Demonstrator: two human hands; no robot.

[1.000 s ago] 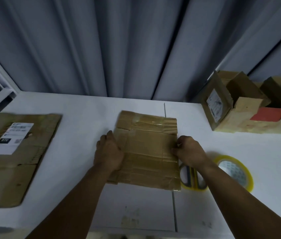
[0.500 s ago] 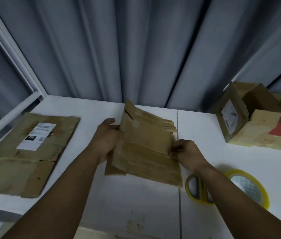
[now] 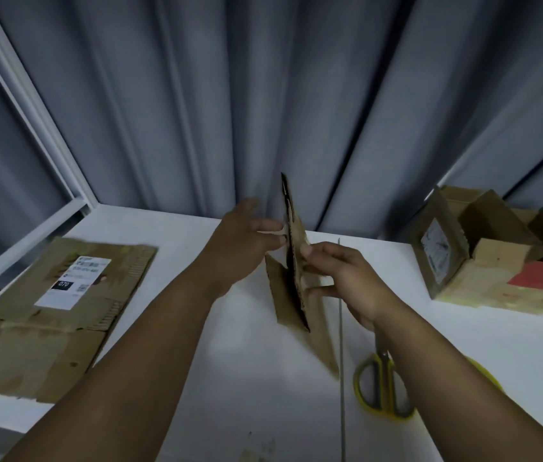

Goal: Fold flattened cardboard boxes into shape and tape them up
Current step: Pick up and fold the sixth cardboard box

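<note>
Lifted off the tabletop (image 3: 230, 368), the flattened box (image 3: 297, 228) now stands edge-up. The right hand (image 3: 340, 275) pinches it, the left hand (image 3: 243, 241) has its grip wide, ready for opening.

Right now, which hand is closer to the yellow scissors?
The right hand, pinching the small cardboard just beyond the scissors. The left hand is on the far side of that cardboard, farther left.

Both our bare forearms reach fwd, converging at centre. Our left hand (image 3: 246, 241) is raised, fingers straight, tips touching the cardboard (image 3: 282, 295). Our right hand (image 3: 340, 278) pinches it btw thumb & curled fingers, palm facing left.
</note>
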